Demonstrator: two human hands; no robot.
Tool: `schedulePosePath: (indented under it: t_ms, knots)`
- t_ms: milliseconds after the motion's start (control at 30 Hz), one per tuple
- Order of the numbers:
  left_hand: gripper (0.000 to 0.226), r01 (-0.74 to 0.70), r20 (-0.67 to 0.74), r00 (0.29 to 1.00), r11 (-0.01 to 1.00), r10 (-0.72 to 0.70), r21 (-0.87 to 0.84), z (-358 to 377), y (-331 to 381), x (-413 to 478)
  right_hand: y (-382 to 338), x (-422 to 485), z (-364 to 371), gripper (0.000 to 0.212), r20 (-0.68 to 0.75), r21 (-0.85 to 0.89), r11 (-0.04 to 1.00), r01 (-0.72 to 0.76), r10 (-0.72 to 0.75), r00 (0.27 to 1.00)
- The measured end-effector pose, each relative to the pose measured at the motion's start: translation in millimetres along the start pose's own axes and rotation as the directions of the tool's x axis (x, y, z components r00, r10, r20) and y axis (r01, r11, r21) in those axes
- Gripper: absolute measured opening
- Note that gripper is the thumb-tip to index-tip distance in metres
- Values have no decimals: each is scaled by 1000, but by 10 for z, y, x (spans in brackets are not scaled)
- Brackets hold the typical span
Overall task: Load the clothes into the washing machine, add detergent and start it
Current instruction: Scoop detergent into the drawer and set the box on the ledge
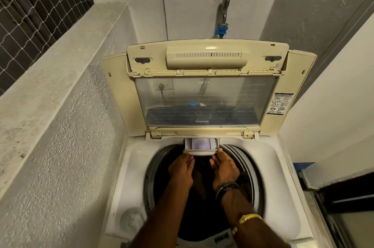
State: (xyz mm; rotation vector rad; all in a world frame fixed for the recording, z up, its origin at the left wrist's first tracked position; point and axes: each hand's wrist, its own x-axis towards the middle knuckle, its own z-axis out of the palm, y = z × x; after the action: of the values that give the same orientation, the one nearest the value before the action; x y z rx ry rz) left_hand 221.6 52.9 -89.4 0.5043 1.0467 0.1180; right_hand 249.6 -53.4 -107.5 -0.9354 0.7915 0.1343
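Detergent drawer: small pale plastic tray, pulled out from the back rim of the top-loading washing machine, just under the hinge of the raised lid. It overhangs the drum opening. Likely light and rigid, smooth, somewhat brittle at the runners; best held at its two front corners and slid level.

Left hand: fingers pressed together and straight, tips touching the drawer's left front corner.

Right hand: fingers together, tips against the right front corner; dark band and gold bangle on the wrist.

Clothes: drum interior too dark to tell what lies inside.

Clearance: lid stands upright close behind the drawer, so little room upward; the open drum below gives the hands space. Rough wall hugs the left side; a tap sits above, well apart.
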Motion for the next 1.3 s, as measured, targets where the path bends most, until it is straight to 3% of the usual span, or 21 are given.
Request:
schedulePosePath:
  t_ms: [600, 733, 900, 1000, 1067, 1300]
  knots:
    - [32, 26, -27, 999, 1000, -26, -13, 264, 173, -71, -65, 154, 192, 21, -23, -4, 1000, 13, -13, 1000]
    - [20, 23, -53, 998, 999, -24, -25, 320, 196, -61, -86, 182, 236, 16, -32, 6, 1000, 6, -6, 999]
    - [36, -18, -46, 999, 999, 20, 51, 319, 229, -87, -74, 209, 266, 15, -41, 1, 1000, 22, -22, 999]
    - [29, 0, -79, 997, 996, 7, 88, 342, 251, -129, -56, 251, 266, 25, -46, -10, 1000, 29, -30, 998]
    - [15, 45, -43, 998, 999, -44, 19, 365, 238, -102, -44, 275, 263, 27, -52, -13, 1000, 26, -27, 998]
    - [11, 7, -54, 999, 1000, -7, -3, 345, 190, -45, -49, 295, 283, 31, -78, 6, 1000, 21, -21, 997]
